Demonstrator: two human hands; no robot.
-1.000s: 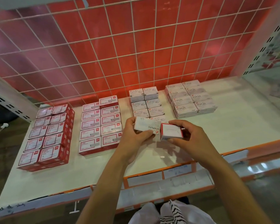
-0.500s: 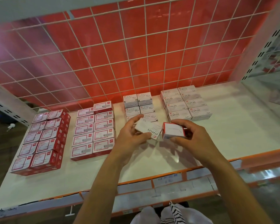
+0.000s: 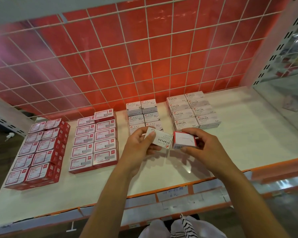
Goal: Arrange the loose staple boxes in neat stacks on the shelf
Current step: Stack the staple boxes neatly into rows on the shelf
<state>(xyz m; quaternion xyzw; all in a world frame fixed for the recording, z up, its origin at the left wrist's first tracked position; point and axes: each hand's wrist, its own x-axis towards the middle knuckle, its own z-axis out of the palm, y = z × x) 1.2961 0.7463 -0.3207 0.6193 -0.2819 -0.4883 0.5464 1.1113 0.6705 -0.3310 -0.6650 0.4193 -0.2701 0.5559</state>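
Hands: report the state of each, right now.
Left hand: closed, gripping the white STAPLES box.
Right hand: closed, gripping the red-edged box.

shop, stationery aisle. white metal shelf (image 3: pixel 234 148) with orange front edge and price-label strip (image 3: pixel 175 194), wire grid back panel (image 3: pixel 144 57), slotted upright (image 3: pixel 268 62). many identical retail packs in rows: staples boxes (image 3: pixel 193 110), paper clips boxes (image 3: pixel 143 113), red boxes (image 3: pixel 41 152).

White box (image 3: pixel 163 142) left, red box (image 3: pixel 184 140) right
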